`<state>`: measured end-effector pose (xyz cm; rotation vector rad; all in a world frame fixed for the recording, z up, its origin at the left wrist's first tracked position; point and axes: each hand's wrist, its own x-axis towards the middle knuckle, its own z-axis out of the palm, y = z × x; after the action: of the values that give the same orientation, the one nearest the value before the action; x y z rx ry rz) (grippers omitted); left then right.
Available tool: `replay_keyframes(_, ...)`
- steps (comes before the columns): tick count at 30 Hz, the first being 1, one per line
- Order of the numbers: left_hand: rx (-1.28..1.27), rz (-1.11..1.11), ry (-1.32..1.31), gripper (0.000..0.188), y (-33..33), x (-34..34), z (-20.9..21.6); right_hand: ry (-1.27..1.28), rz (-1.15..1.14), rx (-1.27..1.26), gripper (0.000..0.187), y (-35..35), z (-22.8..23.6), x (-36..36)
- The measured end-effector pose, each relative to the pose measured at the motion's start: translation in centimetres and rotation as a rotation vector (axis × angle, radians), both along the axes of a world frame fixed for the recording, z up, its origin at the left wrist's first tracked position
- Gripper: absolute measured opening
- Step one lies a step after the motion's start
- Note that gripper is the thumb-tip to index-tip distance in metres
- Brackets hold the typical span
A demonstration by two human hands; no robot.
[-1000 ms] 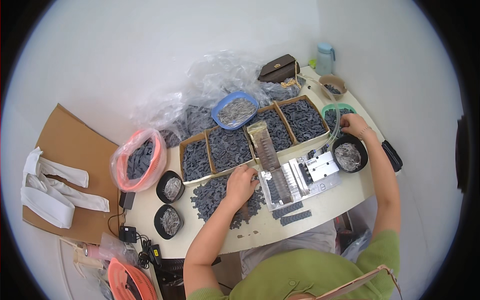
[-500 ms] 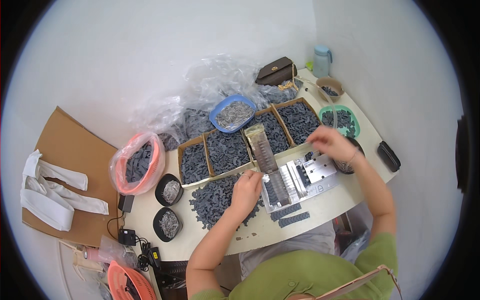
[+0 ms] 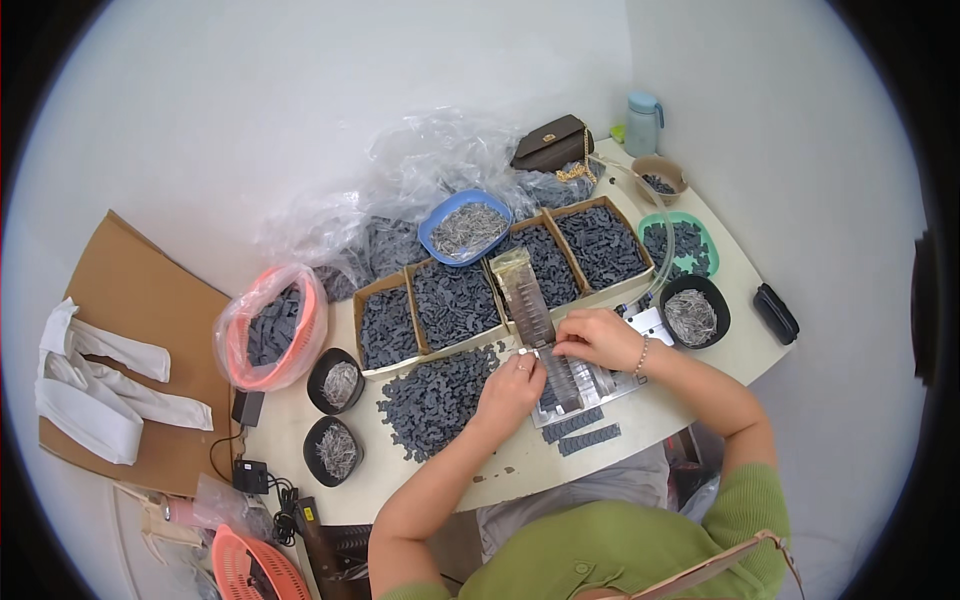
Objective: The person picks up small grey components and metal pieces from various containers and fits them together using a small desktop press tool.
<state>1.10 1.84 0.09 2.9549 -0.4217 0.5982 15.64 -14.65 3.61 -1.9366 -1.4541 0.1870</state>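
Observation:
My left hand is at the left side of a silver metal fixture, fingers bent and pinched together. Close beside it, my right hand reaches over the fixture, its fingertips also pinched. Whatever lies between the fingers of either hand is too small to make out. A clear, upright-leaning chute with dark grey pieces inside meets the fixture just beyond the fingertips. Strips of linked grey pieces lie at the fixture's near edge. Left of my left hand spreads a pile of small grey plastic pieces.
Behind stands a divided cardboard box of grey pieces, with a blue tray of metal pins on it. Black bowls of pins stand on both sides. A green tray and a pink basket hold grey parts.
My right hand has moved left and nearer, from above the fixture's right end to beside my left hand. My left hand has shifted slightly right, closer to the chute's base.

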Motion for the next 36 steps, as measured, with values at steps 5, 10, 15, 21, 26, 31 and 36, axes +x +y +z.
replay_keyframes(5,0.008,-0.058,-0.047,0.038,-0.1,-1.0,0.2,-0.075,-0.011,0.124,0.012,0.5,-1.4,-0.2)
replay_keyframes(10,-0.032,-0.100,-0.048,0.041,0.9,-1.8,0.0,-0.179,-0.019,0.053,0.009,2.2,-1.7,-1.5)
replay_keyframes(15,-0.111,-0.007,-0.047,0.033,2.7,-4.0,3.1,-0.534,0.026,0.055,0.012,2.7,-3.0,-2.8)
replay_keyframes(21,-0.135,0.467,-0.255,0.025,7.9,-10.5,6.3,-0.655,-0.018,0.045,0.026,0.7,-2.5,-3.7)
replay_keyframes(26,-0.024,1.015,-0.060,0.005,14.5,-18.7,4.3,-0.551,-0.242,0.082,0.028,-3.9,0.5,-1.3)
replay_keyframes(31,-0.325,1.043,0.113,0.010,16.2,-20.9,3.6,-0.306,-0.665,-0.275,0.017,-11.4,1.8,2.2)
replay_keyframes(36,-0.223,1.023,0.112,0.012,16.5,-20.8,4.3,-0.233,-0.627,-0.313,0.012,-13.1,0.8,3.0)
